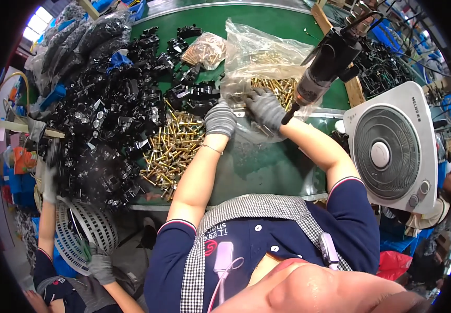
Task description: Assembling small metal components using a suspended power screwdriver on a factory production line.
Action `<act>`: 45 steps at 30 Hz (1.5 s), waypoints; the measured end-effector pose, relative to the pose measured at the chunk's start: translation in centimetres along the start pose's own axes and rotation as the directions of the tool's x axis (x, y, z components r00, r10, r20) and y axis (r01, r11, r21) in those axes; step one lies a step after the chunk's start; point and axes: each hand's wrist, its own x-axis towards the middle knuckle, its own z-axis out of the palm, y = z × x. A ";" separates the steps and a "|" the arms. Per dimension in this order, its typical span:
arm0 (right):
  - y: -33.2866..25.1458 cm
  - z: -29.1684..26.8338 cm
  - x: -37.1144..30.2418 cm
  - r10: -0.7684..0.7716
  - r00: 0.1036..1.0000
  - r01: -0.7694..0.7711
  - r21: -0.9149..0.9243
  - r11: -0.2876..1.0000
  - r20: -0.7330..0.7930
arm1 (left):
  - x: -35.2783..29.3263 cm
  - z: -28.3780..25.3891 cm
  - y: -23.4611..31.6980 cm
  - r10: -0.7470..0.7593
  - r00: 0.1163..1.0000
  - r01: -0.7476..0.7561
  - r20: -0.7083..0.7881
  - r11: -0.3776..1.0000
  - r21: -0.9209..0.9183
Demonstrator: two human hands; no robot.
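Both my hands wear grey striped gloves and work side by side at the middle of the table. My left hand (220, 119) is closed, its fingers curled down beside black plastic parts (203, 93); what it grips is hidden. Just to its right, my right hand (265, 109) has its fingers bent and drawn together at the near edge of a clear plastic bag (241, 70). Brass-coloured screws (280, 87) spill from that bag by the right fingertips. Anything held there is too small to make out. A loose heap of longer screws (176, 143) lies left of my left wrist.
A large pile of black parts (105, 120) covers the left side. A power screwdriver (314, 78) hangs close over my right wrist. At right stands a white fan (387, 148). Another bag of screws (205, 51) lies farther back. A co-worker's gloved hand (101, 266) is beside a white basket (82, 235).
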 end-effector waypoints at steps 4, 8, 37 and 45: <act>3.5 0.7 -2.2 0.066 0.983 -0.050 -0.092 0.995 0.173 | 0.3 -1.4 -1.8 -0.080 0.971 0.022 -0.225 0.968 -0.249; 6.7 1.2 -2.3 0.131 0.990 -0.137 -0.152 0.979 -0.052 | 0.4 -1.2 -1.8 -0.099 0.965 0.026 -0.243 0.958 -0.284; -3.1 -5.1 -3.7 0.020 0.945 -0.095 0.218 0.971 0.327 | 7.4 0.5 2.7 0.006 0.951 -0.234 -0.308 0.666 -0.708; -4.6 -1.8 -5.6 0.258 0.946 -0.279 0.087 0.956 0.196 | 8.3 2.7 3.0 -0.024 0.981 0.164 0.190 0.621 -0.766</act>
